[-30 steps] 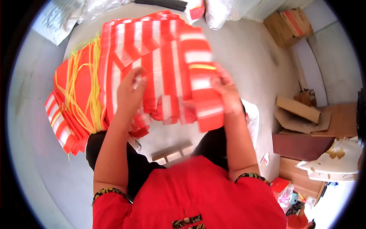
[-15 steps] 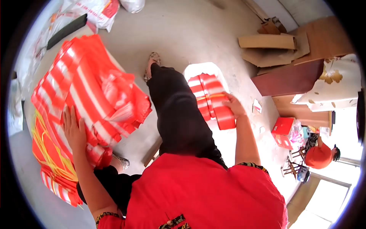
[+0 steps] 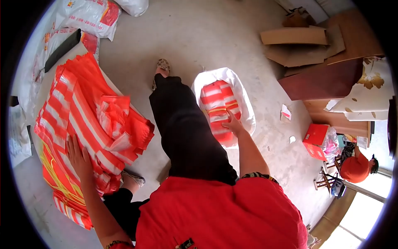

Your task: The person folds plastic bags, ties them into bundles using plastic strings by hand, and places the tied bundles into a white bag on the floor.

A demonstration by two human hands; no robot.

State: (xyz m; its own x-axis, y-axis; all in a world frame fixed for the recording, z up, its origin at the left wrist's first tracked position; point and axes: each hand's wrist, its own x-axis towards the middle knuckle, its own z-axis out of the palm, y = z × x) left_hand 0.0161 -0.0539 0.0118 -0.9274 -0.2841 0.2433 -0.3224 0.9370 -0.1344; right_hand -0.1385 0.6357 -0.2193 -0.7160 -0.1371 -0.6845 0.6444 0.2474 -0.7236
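My left hand (image 3: pixel 80 161) lies flat with fingers extended on a pile of red-and-white striped plastic bags (image 3: pixel 89 118). Strands of yellow string (image 3: pixel 62 174) run over the near side of that pile. To the right of my leg, a tied bundle of striped plastic bags (image 3: pixel 217 98) sits inside an open white sack (image 3: pixel 244 89), with a yellow tie across it. My right hand (image 3: pixel 235 125) rests at the bundle's near right edge, thumb and fingers apart. Its fingertips touch the bundle close to the tie.
Printed white sacks (image 3: pixel 89 16) stand at the upper left beside a dark roll (image 3: pixel 63 50). An opened cardboard box (image 3: pixel 294 36) is at the upper right, near a brown panel (image 3: pixel 323 79). Further right, a person in red (image 3: pixel 355 168) sits near a red box (image 3: pixel 317 134).
The bundle under my right hand has gone down into the white sack, and the hand's fingers have spread. My left hand stays on the striped pile. The view has shifted slightly.
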